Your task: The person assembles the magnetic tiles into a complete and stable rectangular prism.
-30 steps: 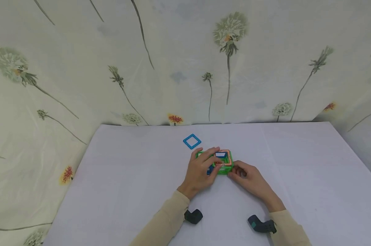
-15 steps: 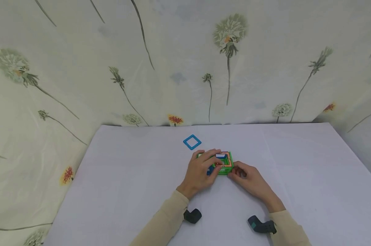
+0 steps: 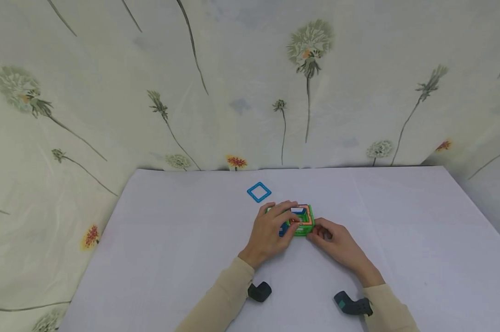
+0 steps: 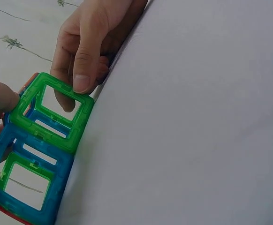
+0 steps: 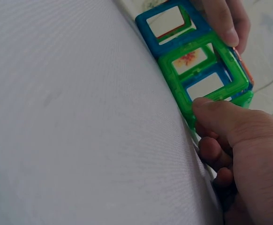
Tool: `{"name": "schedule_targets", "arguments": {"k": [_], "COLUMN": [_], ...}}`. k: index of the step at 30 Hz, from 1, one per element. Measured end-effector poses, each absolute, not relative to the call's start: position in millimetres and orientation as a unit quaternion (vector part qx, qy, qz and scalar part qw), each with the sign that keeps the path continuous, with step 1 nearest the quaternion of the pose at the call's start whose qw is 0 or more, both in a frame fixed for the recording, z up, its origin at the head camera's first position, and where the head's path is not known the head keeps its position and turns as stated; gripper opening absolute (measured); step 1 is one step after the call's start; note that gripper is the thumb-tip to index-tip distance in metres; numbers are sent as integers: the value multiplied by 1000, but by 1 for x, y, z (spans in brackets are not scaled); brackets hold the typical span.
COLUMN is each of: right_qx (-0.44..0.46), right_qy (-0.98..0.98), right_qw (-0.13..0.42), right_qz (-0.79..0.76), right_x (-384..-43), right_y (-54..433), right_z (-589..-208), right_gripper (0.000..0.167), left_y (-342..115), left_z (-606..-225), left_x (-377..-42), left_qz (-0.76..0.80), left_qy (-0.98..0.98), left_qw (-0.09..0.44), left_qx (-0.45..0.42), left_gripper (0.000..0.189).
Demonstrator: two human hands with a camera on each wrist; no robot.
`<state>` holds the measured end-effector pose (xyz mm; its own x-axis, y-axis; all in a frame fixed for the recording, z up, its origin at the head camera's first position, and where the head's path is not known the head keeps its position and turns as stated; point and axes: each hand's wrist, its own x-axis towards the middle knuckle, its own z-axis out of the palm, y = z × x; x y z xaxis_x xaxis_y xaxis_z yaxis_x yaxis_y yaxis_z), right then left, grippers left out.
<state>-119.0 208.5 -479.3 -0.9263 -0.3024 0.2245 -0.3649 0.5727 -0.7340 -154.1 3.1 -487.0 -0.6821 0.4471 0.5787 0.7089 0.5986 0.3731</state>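
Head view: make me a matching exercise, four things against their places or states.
Things:
1. blue square tile
2. block of tiles
3. left hand
4. right hand

Places or states:
A. grips the block from its right side
B. lies alone, flat, beyond the hands
C. fingers over the block's orange top
D. stands between both hands

Pairs: 1-B, 2-D, 3-C, 4-A

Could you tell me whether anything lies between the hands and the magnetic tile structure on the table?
Nothing visible does: the left hand and the right hand already touch the tile structure from either side.
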Motion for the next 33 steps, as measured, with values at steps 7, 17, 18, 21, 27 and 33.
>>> {"name": "schedule_targets", "arguments": {"k": [7,17,18,21,27,33], "right_qx": [177,192,194,197,196,194], "right_qy": [-891,-887,-887,-886,-889,-888], "right_qw": [30,33,35,37,34,32], "right_qz": [418,418,418,418,413,415], "right_x": [-128,-136,-136,-137,-137,-135], "right_y": [217,225,225,225,224,223], "right_z": [-501,-513,-513,-513,-511,-510], "right_gripper": [15,14,14,14,15,16], "left_y": [5,7,7,7,7,6], "left_z": [-486,-488,-488,-488,-487,-486], "left_x": [-154,-154,-154,-155,-155,-154], "left_qz": [-296,-309,-309,-306,-295,-293], "left_qy": [-872,-870,-870,-872,-878,-879], "left_qw": [216,224,224,225,222,217], "left_qx": [-325,-313,-311,-309,-303,-306], "left_gripper": [13,13,13,13,13,14]}}
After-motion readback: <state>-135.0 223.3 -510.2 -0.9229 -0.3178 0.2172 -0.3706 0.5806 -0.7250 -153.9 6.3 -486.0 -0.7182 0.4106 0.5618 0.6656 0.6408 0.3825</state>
